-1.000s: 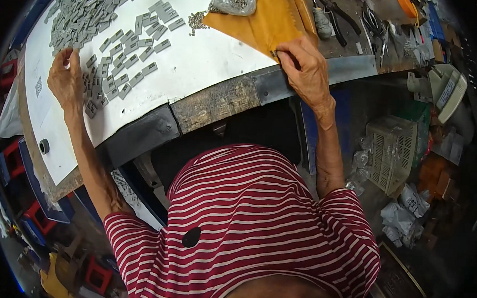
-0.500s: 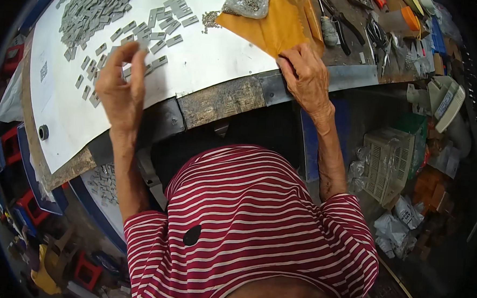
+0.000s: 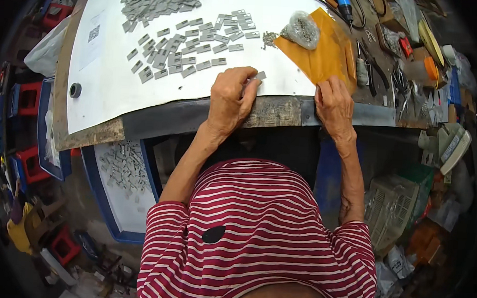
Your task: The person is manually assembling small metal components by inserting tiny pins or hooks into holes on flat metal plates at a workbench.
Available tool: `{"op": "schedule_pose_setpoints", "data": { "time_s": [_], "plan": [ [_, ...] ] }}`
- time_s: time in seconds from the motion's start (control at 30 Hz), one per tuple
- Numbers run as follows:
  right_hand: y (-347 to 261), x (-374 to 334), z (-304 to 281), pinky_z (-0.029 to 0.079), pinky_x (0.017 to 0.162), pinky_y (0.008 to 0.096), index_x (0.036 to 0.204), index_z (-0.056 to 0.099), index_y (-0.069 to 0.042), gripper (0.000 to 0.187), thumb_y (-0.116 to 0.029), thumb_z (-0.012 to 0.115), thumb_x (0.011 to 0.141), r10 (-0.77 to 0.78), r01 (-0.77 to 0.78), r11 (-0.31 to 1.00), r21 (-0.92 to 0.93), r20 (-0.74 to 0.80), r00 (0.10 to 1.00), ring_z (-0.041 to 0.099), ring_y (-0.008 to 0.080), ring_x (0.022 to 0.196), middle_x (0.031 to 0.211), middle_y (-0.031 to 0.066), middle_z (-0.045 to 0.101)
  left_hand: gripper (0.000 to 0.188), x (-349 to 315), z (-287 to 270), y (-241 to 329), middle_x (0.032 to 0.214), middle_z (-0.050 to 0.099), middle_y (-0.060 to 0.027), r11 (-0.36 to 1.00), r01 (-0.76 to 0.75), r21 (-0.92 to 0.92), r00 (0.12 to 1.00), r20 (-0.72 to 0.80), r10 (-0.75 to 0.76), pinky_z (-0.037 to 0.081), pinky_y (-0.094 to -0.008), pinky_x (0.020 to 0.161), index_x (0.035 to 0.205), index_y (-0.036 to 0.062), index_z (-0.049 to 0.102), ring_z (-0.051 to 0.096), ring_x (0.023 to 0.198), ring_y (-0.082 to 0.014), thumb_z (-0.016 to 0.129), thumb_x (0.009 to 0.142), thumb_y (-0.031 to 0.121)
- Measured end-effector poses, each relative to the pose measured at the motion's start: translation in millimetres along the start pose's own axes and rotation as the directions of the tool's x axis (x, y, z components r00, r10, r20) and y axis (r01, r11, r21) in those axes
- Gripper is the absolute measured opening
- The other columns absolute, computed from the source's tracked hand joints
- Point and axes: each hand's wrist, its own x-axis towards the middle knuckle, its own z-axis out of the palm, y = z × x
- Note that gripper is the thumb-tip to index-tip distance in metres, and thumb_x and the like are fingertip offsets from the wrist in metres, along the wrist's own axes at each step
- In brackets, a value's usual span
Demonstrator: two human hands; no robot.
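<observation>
Near the front edge of the white-covered worktable [image 3: 106,99], my left hand [image 3: 230,97] pinches a small grey rectangular metal piece [image 3: 260,75] between thumb and fingers. My right hand [image 3: 334,106] rests at the table edge by the lower corner of an amber-yellow sheet [image 3: 324,59]; its fingers are curled together, and whatever they hold is hidden. On that sheet sits a clear plastic bag of tiny metal parts [image 3: 303,30], with a small pile of tiny metal parts [image 3: 269,40] beside it. Several loose grey metal pieces [image 3: 190,44] lie left of my left hand.
A large heap of grey pieces [image 3: 165,2] lies farther back. Pliers [image 3: 373,70], a spool of thread [image 3: 361,72] and a blue-handled tool [image 3: 343,4] are at the right. A black ring [image 3: 75,90] sits at the left; a blue tray of parts [image 3: 116,231] stands below the table.
My left hand has moved right, away from the scattered pieces toward my right hand, with a grey piece in its fingers. The view has shifted; my right hand stays by the yellow sheet's corner.
</observation>
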Motion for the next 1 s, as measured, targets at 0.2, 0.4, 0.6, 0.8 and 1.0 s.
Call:
{"op": "schedule_pose_setpoints", "data": {
  "time_s": [0.2,0.4,0.6,0.8,1.0],
  "plan": [
    [2,-4,4,0.043,0.062,0.0389,0.074,0.047,-0.002,0.015,0.002,0.059,0.066,-0.009,0.010,1.000,0.014,-0.035,0.999,0.050,0.0308,0.073,0.075,0.0133,0.044,0.017,0,1,-2,0.083,0.061,-0.0140,0.996,-0.086,-0.031,0.996,0.011,0.086,0.046,-0.0314,0.065,0.091,-0.0009,0.059,0.059,0.073,-0.0259,0.063,0.076,0.006],
    [6,-4,9,0.043,0.063,0.0391,0.076,0.050,-0.003,0.013,0.000,0.060,0.068,0.007,0.006,0.992,0.128,-0.100,0.995,0.051,0.0314,0.072,0.075,0.0128,0.047,0.015,0,-1,-3,0.084,0.062,-0.0148,0.998,0.007,-0.070,1.000,0.029,-0.005,0.047,-0.0300,0.068,0.092,-0.0024,0.060,0.061,0.075,-0.0242,0.060,0.078,0.005],
    [10,-8,14,0.044,0.059,0.0367,0.078,0.053,-0.002,0.012,0.002,0.060,0.069,0.047,-0.011,0.978,0.208,-0.170,0.984,0.054,0.0297,0.069,0.073,0.0116,0.051,0.014,4,2,1,0.080,0.060,-0.0136,0.994,-0.010,-0.105,1.000,0.023,0.013,0.046,-0.0311,0.060,0.089,-0.0011,0.058,0.057,0.067,-0.0250,0.062,0.075,0.003],
    [14,-10,16,0.044,0.057,0.0334,0.079,0.054,-0.001,0.008,0.002,0.057,0.071,0.173,-0.109,0.940,0.323,-0.176,0.969,0.056,0.0274,0.064,0.072,0.0117,0.054,0.016,3,2,1,0.080,0.060,-0.0131,0.998,0.000,-0.062,0.999,0.044,0.002,0.046,-0.0299,0.060,0.090,-0.0015,0.058,0.058,0.069,-0.0233,0.063,0.076,0.003],
    [15,-7,15,0.044,0.055,0.0258,0.085,0.057,0.001,0.007,-0.003,0.057,0.079,0.447,-0.397,0.802,0.446,-0.009,0.894,0.055,0.0134,0.060,0.070,0.0077,0.057,0.016,4,1,3,0.080,0.060,-0.0124,0.997,0.049,-0.058,0.997,0.066,-0.045,0.046,-0.0286,0.060,0.091,-0.0014,0.059,0.057,0.068,-0.0217,0.063,0.076,0.003]
  ]
}}
